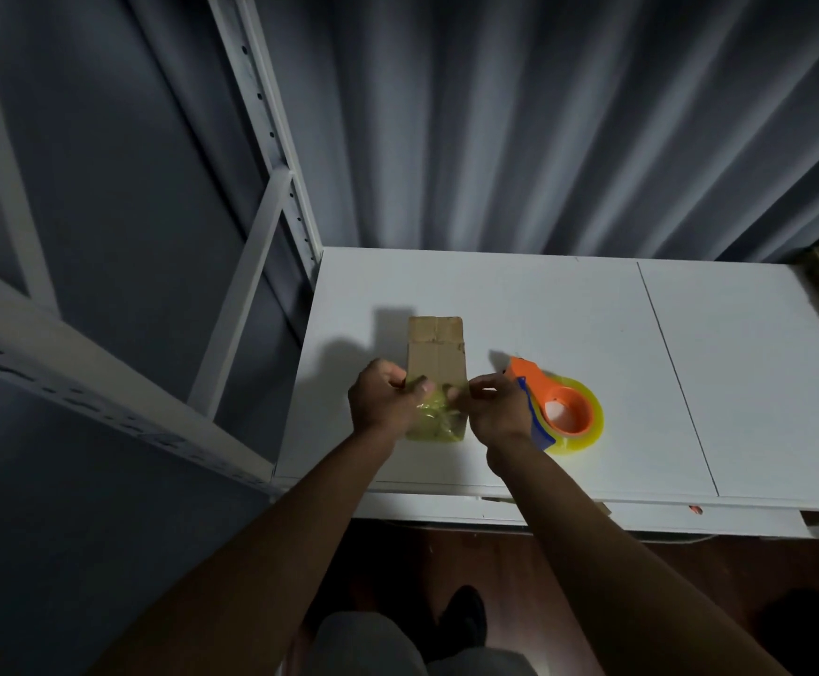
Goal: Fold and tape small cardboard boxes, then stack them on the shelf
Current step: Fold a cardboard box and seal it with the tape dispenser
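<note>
Though unlabelled, cardboard box [436,353] between hands.

Box [436,353] on table [568,309]; tape dispenser [561,407] right of it.

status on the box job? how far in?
Early. Done: one cardboard box is folded, with yellowish tape over its near end. In hand: left hand and right hand grip that taped end on the table; the tape dispenser lies beside it. Left: stacking; the visible shelf part holds no boxes.
</note>
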